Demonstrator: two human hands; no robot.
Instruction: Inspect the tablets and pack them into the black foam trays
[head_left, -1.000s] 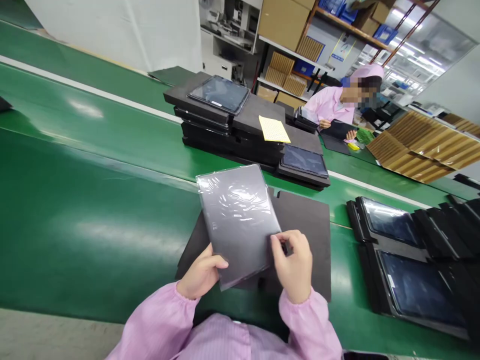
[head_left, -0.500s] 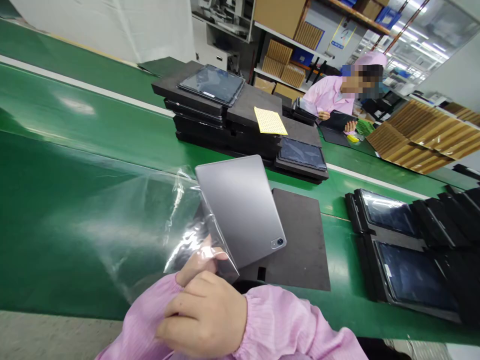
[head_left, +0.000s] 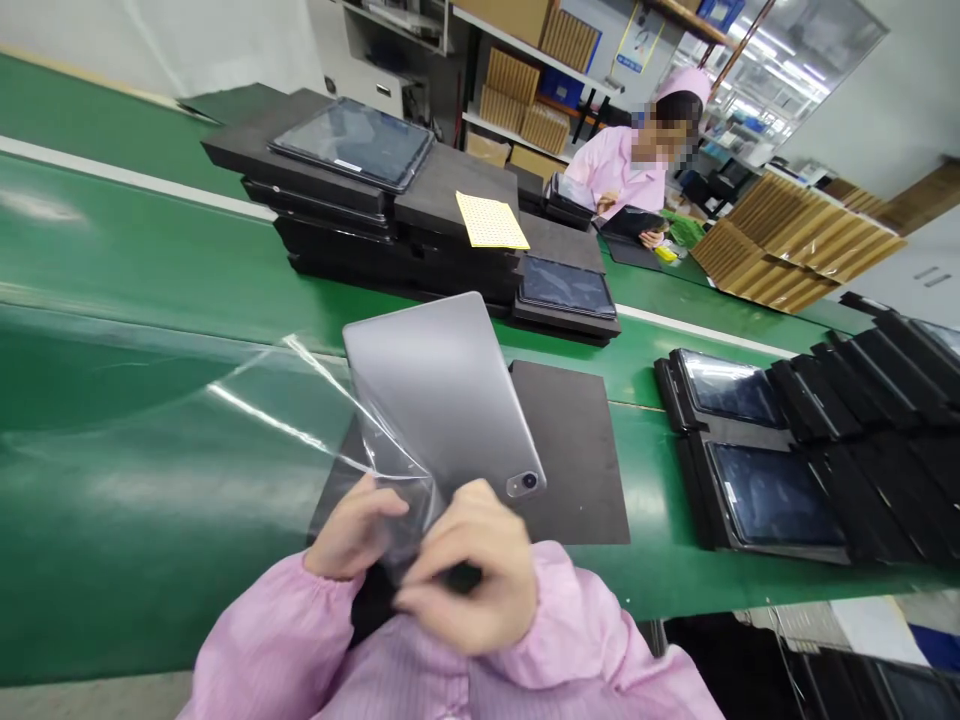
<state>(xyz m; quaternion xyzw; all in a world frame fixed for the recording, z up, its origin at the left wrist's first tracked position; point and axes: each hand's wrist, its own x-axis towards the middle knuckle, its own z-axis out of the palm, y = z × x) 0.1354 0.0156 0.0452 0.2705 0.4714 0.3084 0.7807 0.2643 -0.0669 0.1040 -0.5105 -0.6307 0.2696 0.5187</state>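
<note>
A grey tablet (head_left: pixel 450 390) lies back side up, tilted across a dark foam board (head_left: pixel 581 450), its camera at the lower right corner. Clear plastic film (head_left: pixel 300 430) spreads leftward from the tablet's lower left edge. My left hand (head_left: pixel 356 525) is closed on the film, thumb against fingers. Beside it, over the tablet's lower edge, my right hand (head_left: pixel 476 570) has its thumb and fingers curled together at the film's lower part; its fingertips are blurred.
Behind the tablet stand stacked black foam trays (head_left: pixel 450 215) with tablets and a yellow sticker sheet (head_left: pixel 491 220). More trays with tablets (head_left: pixel 772 495) stand at the right. A person in pink (head_left: pixel 626 175) works beyond, near cardboard dividers (head_left: pixel 795 240).
My right hand has moved right, off my left wrist and toward the film's lower edge. The film has shifted and folded. The whole view has shifted slightly.
</note>
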